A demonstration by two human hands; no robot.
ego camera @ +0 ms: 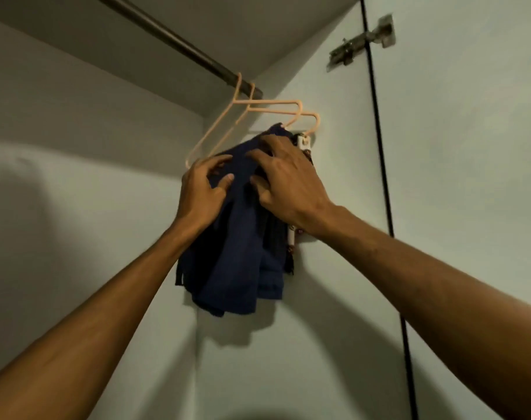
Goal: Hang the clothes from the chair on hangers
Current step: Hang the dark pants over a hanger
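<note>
Garment (243, 253) needs centring on hanger (276, 106): left hand (202, 189) pinches its edge, right hand (288, 183) presses flat, fingers spread.

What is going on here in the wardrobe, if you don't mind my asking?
A person is reaching up into a wardrobe with both hands. The left hand pinches the dark blue garment, and the right hand rests spread on its upper part. The garment hangs on peach hangers hooked over the rod, close to the side wall. A white patterned item shows just behind it.
</note>
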